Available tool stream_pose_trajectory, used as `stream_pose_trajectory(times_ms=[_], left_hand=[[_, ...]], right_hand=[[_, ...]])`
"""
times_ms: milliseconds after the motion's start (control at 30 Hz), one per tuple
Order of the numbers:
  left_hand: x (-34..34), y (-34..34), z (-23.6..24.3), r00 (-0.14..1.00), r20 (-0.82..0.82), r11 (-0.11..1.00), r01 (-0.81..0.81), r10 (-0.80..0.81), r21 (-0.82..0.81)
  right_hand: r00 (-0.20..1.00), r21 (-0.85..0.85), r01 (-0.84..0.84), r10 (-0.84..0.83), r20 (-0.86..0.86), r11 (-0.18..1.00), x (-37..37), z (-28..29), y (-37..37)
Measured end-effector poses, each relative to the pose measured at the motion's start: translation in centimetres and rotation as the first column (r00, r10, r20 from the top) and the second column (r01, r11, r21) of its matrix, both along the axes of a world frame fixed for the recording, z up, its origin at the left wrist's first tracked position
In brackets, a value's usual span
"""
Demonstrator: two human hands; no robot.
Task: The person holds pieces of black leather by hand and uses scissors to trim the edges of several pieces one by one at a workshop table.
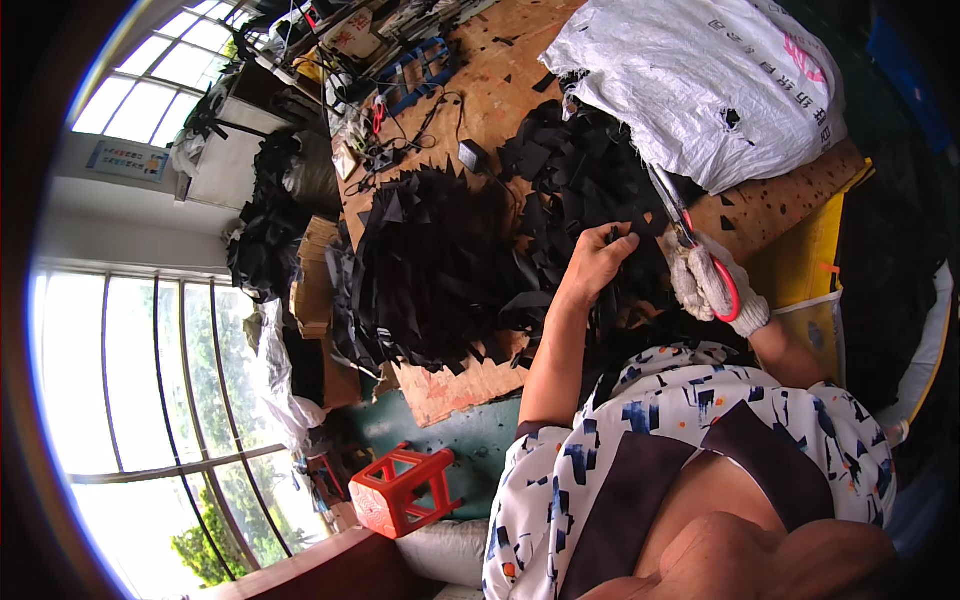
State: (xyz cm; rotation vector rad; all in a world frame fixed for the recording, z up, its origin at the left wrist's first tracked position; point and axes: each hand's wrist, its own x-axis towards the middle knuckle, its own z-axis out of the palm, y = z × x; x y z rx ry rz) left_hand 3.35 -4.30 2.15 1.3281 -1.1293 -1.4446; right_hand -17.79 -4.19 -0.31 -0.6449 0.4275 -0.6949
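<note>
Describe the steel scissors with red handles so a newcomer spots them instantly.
Find the big white woven sack at the picture's upper right. Just below it, the person's right hand in a white knitted glove grips the steel scissors with red handles. Their bright red loop stands out against the pale glove.

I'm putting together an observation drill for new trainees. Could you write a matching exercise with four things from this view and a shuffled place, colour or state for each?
Column one:
1. Right hand
2. Stool
3. Large sack
4. Left hand

Column two:
A. White, on the brown work surface
B. Bare, close to the black pieces
C. Gloved, holding red-handled scissors
D. Red, on the green floor

Right pairs: 1-C, 2-D, 3-A, 4-B.
</note>
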Motion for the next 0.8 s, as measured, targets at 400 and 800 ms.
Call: stream_pose_trajectory(times_ms=[400, 800], left_hand=[[-0.3, -1.4, 2.9, 0.939, 0.339, 0.952, 0.043, 0.066, -0.304], [7.1, -4.7, 20.3, 0.919, -0.087, 0.709, -0.354, 0.384, -0.610]], right_hand=[[0.529, -0.803, -0.224, -0.623, -0.576, 0.552, 2.4, 2.6, -0.5], [0.683, -0.561, 0.111, -0.473, -0.556, 0.820, 0.3, 0.8, -0.9]])
